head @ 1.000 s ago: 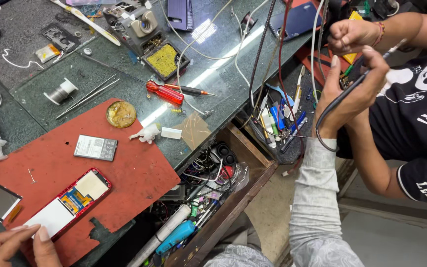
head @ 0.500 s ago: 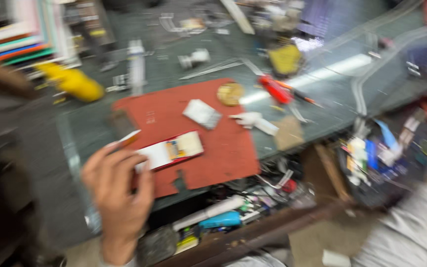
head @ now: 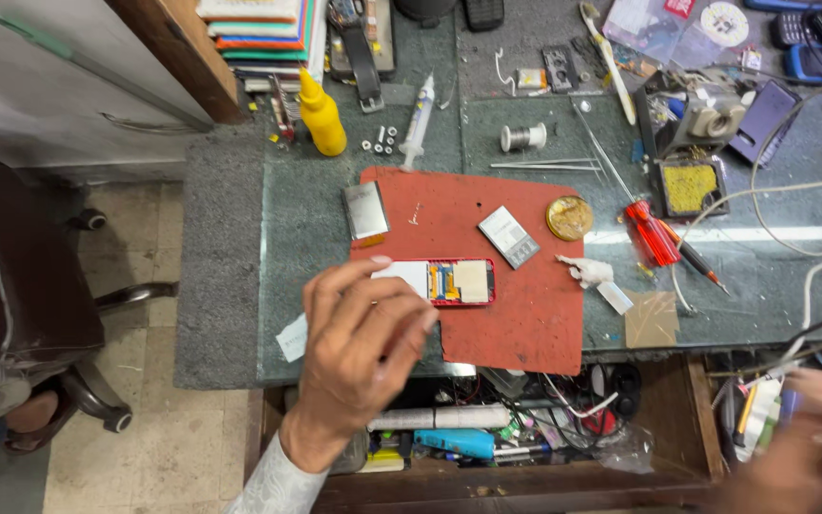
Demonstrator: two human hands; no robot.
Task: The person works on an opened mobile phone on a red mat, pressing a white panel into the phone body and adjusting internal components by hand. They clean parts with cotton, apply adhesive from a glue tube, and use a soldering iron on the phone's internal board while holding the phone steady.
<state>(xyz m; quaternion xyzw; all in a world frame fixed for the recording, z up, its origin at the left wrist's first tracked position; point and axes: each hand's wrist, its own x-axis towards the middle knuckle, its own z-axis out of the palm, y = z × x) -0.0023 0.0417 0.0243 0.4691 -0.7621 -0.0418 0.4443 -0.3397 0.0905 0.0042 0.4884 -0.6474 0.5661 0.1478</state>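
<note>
Two hands: one sharp, one blurred.
Left hand (head: 359,328): fingers spread and loosely curled, nothing clasped; fingertips (head: 380,261) reach the left end of the opened phone, seemingly to steady it.
Right hand (head: 811,447): blurred at the desk's lower right corner, over the drawer's cluttered end; whether it grips anything cannot be told.
Opened phone (head: 449,282): red-rimmed, back off, board and white panel exposed; lies flat near the front edge of the red mat, likely laid there so parts stay put.
Red mat (head: 516,324): centred on the desk (head: 230,286), overhanging its front edge slightly.
Battery (head: 365,209): grey slab on the mat's upper left corner, half off it.
Small module (head: 510,236): grey rectangle, mid-mat, apart from the phone.
Flux tin (head: 569,217): round, open, at the mat's right edge, within easy reach.
Red screwdriver (head: 654,236): just right of the mat.
Yellow bottle (head: 322,116): upright, toward the desk's back edge.
Open drawer (head: 525,428): below the front edge; holds tangled wires, a blue tool, a white tube.
</note>
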